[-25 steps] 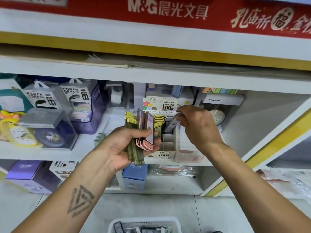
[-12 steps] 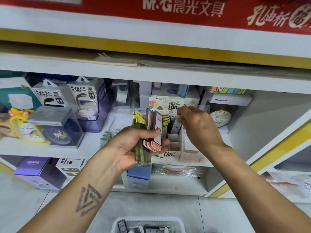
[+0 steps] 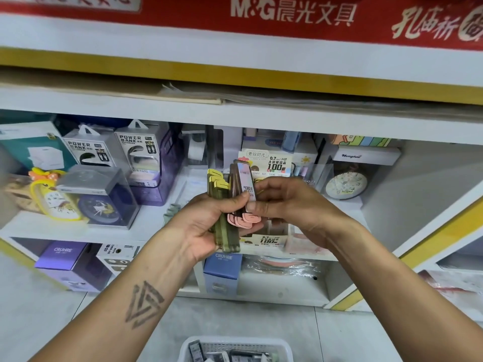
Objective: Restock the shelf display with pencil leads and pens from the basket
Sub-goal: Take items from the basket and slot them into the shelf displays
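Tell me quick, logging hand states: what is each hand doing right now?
Left hand: grips a fanned bunch of lead cases.
Right hand: pinches the frontmost pink case of that bunch.

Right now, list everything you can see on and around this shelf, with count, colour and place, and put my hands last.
pencil lead cases: a fanned bunch, olive-green and pink-capped, held before the middle shelf
lead display box: one, white and printed, on the middle shelf behind the hands
power bank boxes: two, clear and white, upper left
alarm clocks: three seen, one white at right, one blue and one yellow at left
CRUHRE boxes: two, blue at centre and purple at left, lower shelf
basket: one, white, on the floor at the bottom edge
left hand: grips the bunch
right hand: pinches the front pink-capped case
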The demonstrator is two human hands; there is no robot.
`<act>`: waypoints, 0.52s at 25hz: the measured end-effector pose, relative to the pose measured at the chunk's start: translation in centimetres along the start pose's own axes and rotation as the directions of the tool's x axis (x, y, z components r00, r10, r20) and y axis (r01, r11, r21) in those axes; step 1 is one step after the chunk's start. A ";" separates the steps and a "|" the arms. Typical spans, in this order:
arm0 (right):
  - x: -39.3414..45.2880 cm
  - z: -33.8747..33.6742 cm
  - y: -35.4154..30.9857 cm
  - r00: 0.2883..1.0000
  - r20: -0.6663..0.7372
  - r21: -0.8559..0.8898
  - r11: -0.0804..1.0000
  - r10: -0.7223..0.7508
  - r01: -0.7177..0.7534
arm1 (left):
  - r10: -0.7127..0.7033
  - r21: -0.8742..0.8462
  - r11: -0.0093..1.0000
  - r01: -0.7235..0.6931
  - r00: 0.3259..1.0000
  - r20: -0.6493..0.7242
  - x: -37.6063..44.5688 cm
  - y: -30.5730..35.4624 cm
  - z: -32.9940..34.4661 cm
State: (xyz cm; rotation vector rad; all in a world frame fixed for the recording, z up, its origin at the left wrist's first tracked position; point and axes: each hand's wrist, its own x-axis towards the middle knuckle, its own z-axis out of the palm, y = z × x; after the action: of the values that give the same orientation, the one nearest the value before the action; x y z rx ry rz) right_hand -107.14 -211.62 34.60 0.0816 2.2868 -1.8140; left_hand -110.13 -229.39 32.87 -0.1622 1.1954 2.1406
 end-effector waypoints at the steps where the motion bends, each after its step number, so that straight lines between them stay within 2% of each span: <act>1: 0.0 0.1 0.0 1.000 0.007 0.021 1.000 -0.004 0.004 | 0.002 0.000 1.000 -0.002 1.000 -0.007 -0.1 0.1 -0.1; 3: 0.1 0.4 0.0 0.999 -0.033 0.059 0.998 0.001 0.001 | 0.001 -0.007 1.000 -0.001 1.000 -0.022 -0.1 0.3 -0.2; 7: 0.6 -0.3 -0.1 0.972 -0.234 0.174 0.982 -0.030 0.072 | 0.011 -0.034 0.999 -0.014 0.995 -0.102 -0.1 0.8 -0.5; 10: 0.8 -1.7 -0.2 0.918 -0.364 -0.110 0.986 -0.158 0.126 | 0.021 -0.058 0.998 -0.031 0.986 -0.167 -0.3 1.4 -0.9; 12: 0.8 -2.2 -0.1 0.902 -0.348 -0.244 0.954 -0.256 0.176 | 0.021 -0.072 0.997 -0.035 0.981 -0.191 -0.4 1.7 -1.3; 13: 0.8 -2.5 -0.2 0.896 -0.332 -0.243 0.945 -0.294 0.220 | 0.019 -0.079 0.996 -0.036 0.980 -0.198 -0.5 1.9 -1.4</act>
State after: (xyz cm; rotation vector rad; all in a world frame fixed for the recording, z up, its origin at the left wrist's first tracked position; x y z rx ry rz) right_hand -108.26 -209.31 35.18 0.0908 2.8532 -1.7996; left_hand -111.19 -231.39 33.59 -0.4043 1.2258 2.2403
